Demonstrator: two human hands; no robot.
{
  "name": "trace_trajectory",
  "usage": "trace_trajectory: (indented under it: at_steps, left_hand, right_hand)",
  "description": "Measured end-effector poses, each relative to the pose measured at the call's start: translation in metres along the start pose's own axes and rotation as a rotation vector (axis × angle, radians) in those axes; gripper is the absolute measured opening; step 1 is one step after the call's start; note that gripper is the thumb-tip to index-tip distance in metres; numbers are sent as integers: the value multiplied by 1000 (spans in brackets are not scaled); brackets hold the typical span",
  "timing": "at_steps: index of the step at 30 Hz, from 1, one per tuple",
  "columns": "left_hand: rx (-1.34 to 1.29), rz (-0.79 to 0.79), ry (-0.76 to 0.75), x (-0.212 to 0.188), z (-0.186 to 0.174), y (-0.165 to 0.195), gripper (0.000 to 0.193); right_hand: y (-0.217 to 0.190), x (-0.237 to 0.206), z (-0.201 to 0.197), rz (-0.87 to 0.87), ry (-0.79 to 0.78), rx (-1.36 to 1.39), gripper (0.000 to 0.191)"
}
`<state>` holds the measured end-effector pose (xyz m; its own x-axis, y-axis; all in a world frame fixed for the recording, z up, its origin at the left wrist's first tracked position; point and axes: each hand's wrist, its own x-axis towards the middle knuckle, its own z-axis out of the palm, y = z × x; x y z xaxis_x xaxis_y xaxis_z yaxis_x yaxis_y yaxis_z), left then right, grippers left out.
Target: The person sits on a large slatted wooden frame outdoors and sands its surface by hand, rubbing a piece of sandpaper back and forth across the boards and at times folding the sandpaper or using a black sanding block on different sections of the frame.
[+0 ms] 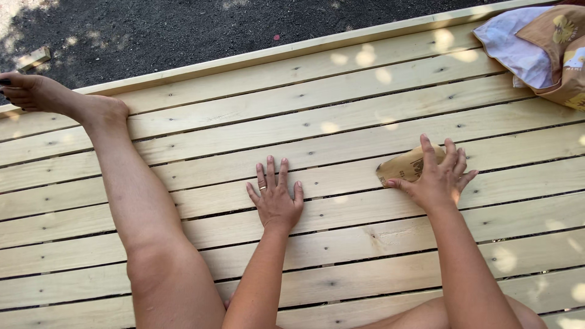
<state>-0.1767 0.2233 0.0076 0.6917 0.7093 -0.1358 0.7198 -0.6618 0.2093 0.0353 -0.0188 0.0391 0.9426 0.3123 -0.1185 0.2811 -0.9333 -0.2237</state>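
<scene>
My left hand (275, 196) lies flat, fingers spread, on the pale wooden planks (341, 122), holding nothing; a ring shows on one finger. My right hand (437, 176) presses a folded sheet of tan sandpaper (402, 167) against a plank, fingers spread over it. Most of the sheet is hidden under the hand; only its left end shows.
My bare left leg (140, 207) stretches across the planks, foot (36, 92) at the far left edge. A tan and white bag (542, 49) lies at the far right corner. Dark asphalt (183, 30) lies beyond the deck's edge, with a small wood offcut (31, 59).
</scene>
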Motion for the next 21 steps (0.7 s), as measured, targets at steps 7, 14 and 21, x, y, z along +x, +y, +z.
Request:
trace_trajectory:
  at_steps: [7,14,21]
  left_hand:
    - [-10,5,12,0,-1,-1,70]
    - [48,3,-14,0,-1,0,69]
    - [23,-12,-49,-1,-4,2,70]
  right_hand:
    - [-46,-16,32,-205,-19,-67,125]
    - [-33,-11,29,-194,-57,-136,121]
    - [73,27,2,35,109,-131,122]
